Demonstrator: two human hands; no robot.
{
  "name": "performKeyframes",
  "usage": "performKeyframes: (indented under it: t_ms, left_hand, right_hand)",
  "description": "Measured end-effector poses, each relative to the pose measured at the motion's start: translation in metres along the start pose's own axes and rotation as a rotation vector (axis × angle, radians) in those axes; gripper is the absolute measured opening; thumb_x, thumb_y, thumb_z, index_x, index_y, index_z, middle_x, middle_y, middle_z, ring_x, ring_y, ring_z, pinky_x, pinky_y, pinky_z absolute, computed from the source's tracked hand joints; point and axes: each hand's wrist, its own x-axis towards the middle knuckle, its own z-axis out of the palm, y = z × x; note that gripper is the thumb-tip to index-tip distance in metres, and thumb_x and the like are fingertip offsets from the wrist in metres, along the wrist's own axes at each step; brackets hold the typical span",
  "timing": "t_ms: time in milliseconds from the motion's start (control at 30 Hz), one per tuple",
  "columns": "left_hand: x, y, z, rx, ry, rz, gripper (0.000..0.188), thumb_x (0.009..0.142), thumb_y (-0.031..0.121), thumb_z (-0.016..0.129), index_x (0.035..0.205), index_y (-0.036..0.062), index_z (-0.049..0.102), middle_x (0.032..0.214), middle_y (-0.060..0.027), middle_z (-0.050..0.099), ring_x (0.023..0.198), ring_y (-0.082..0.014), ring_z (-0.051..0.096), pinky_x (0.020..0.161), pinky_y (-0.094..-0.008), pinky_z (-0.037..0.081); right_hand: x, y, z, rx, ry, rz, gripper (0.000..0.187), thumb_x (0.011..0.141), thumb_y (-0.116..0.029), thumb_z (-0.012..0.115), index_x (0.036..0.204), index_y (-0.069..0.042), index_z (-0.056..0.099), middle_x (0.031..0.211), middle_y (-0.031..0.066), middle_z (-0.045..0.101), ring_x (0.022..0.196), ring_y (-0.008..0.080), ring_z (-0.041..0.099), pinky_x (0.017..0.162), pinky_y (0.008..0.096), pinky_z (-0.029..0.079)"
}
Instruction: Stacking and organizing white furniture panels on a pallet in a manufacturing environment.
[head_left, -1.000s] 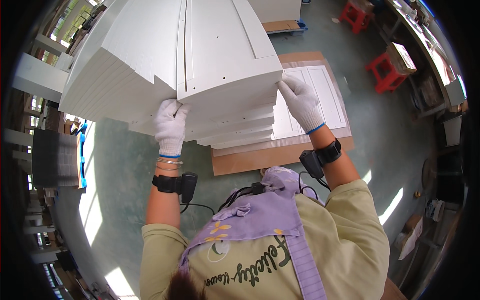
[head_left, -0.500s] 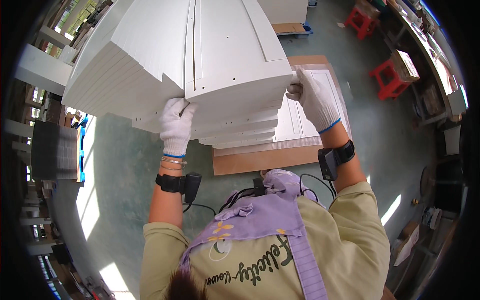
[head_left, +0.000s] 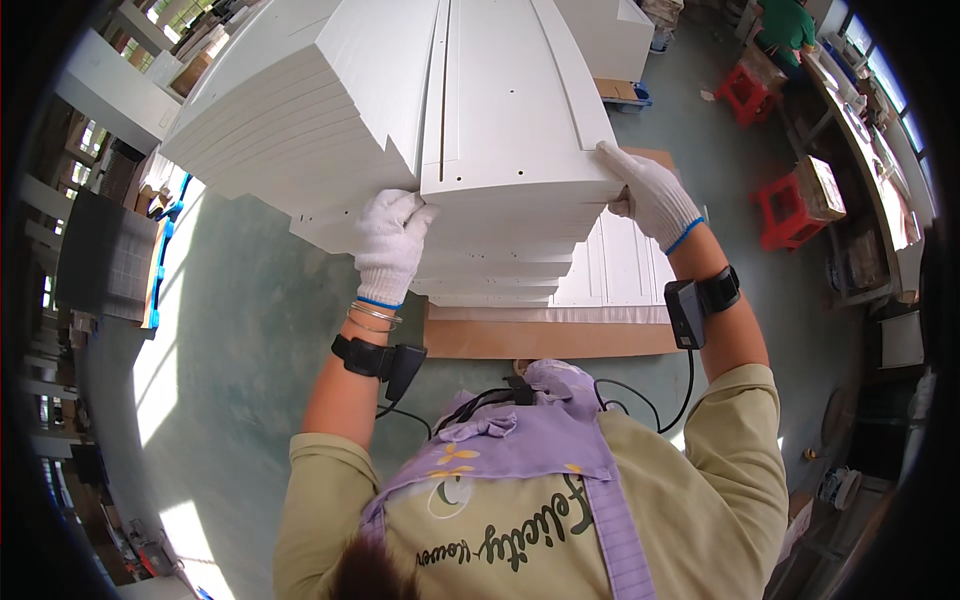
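Observation:
White flat panels are piled in a tall stack in front of me. The top white panel has a narrow slot, shallow raised borders and several small holes. My left hand, in a white knit glove, is closed at that panel's near left corner with its fingers curled. At the near right corner, my right hand, gloved the same way, grips the edge; its fingers lie against the panel's side and the thumb is lower down. A second stack of white panels stands close against the left side. Undersides of the gripped corners are hidden.
Brown cardboard lies under the stack, with another white panel low on the right. Red stools stand by a long workbench on the right, where a person in green is. Dark stacked sheets are at far left.
The stacks and both hands sit farther right in the picture. My right hand's fingers have straightened somewhat along the panel's corner. The person in green has come into view.

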Motion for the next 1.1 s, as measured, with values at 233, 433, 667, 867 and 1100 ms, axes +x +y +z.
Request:
performKeyframes:
  t_ms: [233,433,667,867,1100]
  left_hand:
    - [0.003,0.003,-0.001,0.074,0.065,0.104,0.015,0.066,0.013,0.071,0.076,0.0029,0.065,0.077,-0.0064,0.060,0.072,-0.0232,0.055,0.065,-0.0325,0.046]
    - [0.004,0.003,-0.001,0.124,0.070,0.147,0.016,0.064,0.016,0.072,0.076,0.0060,0.067,0.077,-0.0053,0.060,0.075,-0.0237,0.055,0.067,-0.0343,0.047]
    - [0.002,0.010,-0.001,0.131,0.038,0.079,0.018,0.065,0.018,0.072,0.078,0.0079,0.067,0.077,-0.0040,0.059,0.075,-0.0244,0.054,0.068,-0.0345,0.047]
    - [0.003,0.012,-0.005,0.157,0.061,0.118,0.016,0.066,0.020,0.071,0.077,0.0098,0.067,0.076,-0.0036,0.058,0.074,-0.0240,0.054,0.068,-0.0347,0.047]
    - [0.001,0.019,-0.007,0.147,0.055,0.047,0.015,0.072,0.021,0.066,0.078,0.0083,0.062,0.077,-0.0044,0.058,0.077,-0.0253,0.055,0.068,-0.0355,0.048]
  right_hand:
    - [0.000,0.002,0.002,0.150,0.041,-0.057,0.054,0.084,-0.044,0.058,0.098,0.009,0.058,0.072,0.0092,0.055,0.056,0.0089,0.051,0.048,0.0190,0.046]
    - [0.000,-0.001,0.001,0.284,0.004,-0.041,0.045,0.084,-0.039,0.060,0.096,0.004,0.057,0.069,0.0071,0.054,0.049,0.0093,0.049,0.039,0.0177,0.041]
    - [0.000,0.003,0.002,0.336,-0.036,-0.067,0.038,0.086,-0.037,0.057,0.096,-0.001,0.056,0.072,0.0052,0.054,0.053,0.0081,0.052,0.039,0.0165,0.040]
    - [0.009,0.014,-0.005,0.408,-0.089,-0.072,0.037,0.088,-0.035,0.055,0.102,-0.001,0.052,0.075,0.0047,0.054,0.058,0.0085,0.053,0.041,0.0166,0.039]
    - [0.013,0.024,-0.008,0.502,-0.100,-0.099,0.032,0.089,-0.034,0.053,0.100,-0.004,0.053,0.080,0.0066,0.057,0.063,0.0145,0.055,0.042,0.0217,0.039]
